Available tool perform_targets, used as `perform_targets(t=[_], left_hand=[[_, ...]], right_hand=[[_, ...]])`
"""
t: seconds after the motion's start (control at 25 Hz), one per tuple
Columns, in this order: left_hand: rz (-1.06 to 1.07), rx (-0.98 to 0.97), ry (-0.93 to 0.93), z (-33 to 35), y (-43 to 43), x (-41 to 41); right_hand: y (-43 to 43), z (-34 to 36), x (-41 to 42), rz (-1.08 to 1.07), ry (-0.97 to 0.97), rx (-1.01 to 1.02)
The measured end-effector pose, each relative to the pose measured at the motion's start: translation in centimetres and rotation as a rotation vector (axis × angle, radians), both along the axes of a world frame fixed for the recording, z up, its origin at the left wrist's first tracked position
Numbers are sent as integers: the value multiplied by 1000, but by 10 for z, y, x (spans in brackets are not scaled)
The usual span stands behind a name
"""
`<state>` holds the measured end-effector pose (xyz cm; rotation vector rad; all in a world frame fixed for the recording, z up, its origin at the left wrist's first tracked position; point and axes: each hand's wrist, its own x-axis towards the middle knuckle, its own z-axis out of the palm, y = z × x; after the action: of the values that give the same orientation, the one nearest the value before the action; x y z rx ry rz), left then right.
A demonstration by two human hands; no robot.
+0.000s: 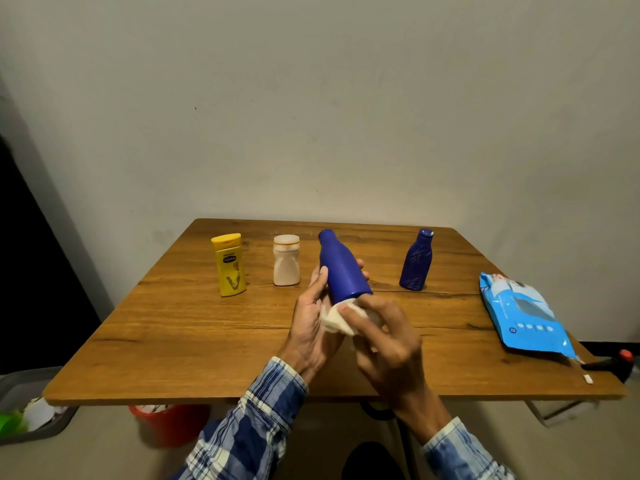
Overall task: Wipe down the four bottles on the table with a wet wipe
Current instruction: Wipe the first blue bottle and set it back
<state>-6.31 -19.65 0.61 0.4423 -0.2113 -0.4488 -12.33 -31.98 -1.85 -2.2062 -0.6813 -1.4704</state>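
Gripping the tall blue bottle (341,268) tilted above the table (194,341), the left hand (310,327) wraps its body; the right hand (384,344) presses a wipe (337,318) against its base, three bottles standing behind

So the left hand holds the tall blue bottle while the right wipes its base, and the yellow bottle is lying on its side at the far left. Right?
Not quite: the head view shows the yellow bottle standing upright at the far left. The rest holds: left hand holds the tall blue bottle, right hand presses the wipe to its base.
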Motion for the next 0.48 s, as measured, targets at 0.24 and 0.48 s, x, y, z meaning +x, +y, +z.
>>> perform_targets(t=[0.24, 0.48], left_hand=[[323, 442, -290, -2, -1, -8], [297, 730, -595, -9, -4, -20]], right_hand=[[-13, 34, 5, 79, 243, 288], [-19, 66, 22, 11, 176, 357]])
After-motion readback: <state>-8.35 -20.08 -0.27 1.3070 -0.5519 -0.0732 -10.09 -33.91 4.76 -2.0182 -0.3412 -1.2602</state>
